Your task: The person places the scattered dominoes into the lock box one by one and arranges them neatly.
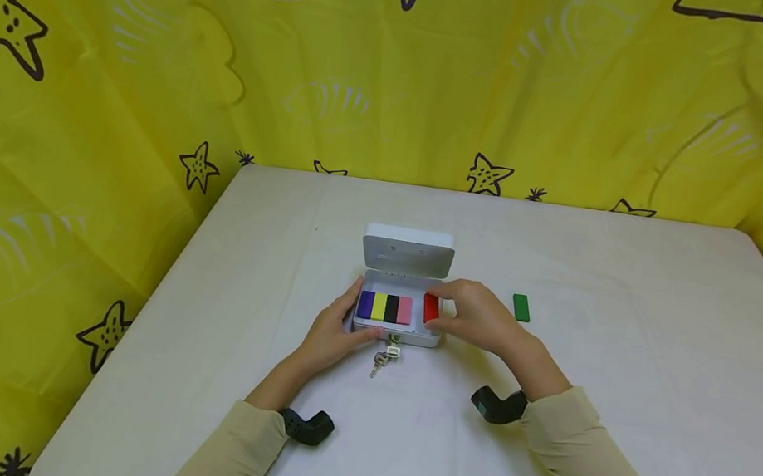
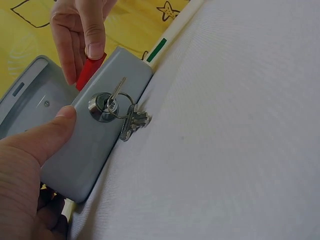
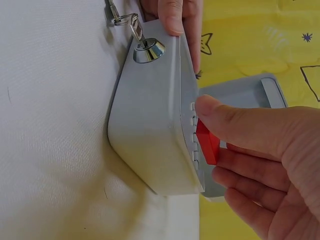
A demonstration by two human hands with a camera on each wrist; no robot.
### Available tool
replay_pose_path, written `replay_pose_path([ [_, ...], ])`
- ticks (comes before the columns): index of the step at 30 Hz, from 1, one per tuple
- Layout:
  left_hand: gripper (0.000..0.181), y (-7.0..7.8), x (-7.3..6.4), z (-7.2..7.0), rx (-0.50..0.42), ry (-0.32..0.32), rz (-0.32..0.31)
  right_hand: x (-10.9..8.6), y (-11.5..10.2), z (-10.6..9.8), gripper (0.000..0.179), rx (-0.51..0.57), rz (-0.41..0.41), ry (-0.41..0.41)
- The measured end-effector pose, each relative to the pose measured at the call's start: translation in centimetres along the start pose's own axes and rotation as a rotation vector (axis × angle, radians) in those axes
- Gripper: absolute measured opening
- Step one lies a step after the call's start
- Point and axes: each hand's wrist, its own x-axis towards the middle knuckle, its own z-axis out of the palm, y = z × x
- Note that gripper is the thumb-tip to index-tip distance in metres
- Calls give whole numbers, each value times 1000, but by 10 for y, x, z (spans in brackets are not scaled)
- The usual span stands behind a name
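A small white metal cash box (image 1: 417,340) stands on the table with its lid (image 1: 407,255) raised. Inside, on the left, purple, yellow, black and pink blocks (image 1: 386,308) lie side by side. My right hand (image 1: 478,317) pinches a red block (image 1: 431,309) between thumb and fingers at the box's right end; the right wrist view shows the red block (image 3: 208,142) at the opening. With my left hand (image 1: 329,334) I grip the box's left end, thumb on the front rim. A key sits in the front lock (image 2: 102,107), and more keys (image 2: 134,122) hang from its ring.
A green block (image 1: 521,308) lies on the white-covered table (image 1: 604,309), right of the box and beyond my right hand. Yellow patterned cloth (image 1: 410,66) hangs behind the table and along its left side. A black wrist device (image 1: 499,407) is on each arm.
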Motion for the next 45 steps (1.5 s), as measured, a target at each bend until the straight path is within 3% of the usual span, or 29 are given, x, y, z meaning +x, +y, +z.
replay_pose_path([
  [28, 91, -1, 0, 0, -15, 0, -17, 10, -5, 16, 49, -83, -5, -21],
  [45, 91, -1, 0, 1, -12, 2, -17, 19, -13, 21, 32, -213, -29, -13],
])
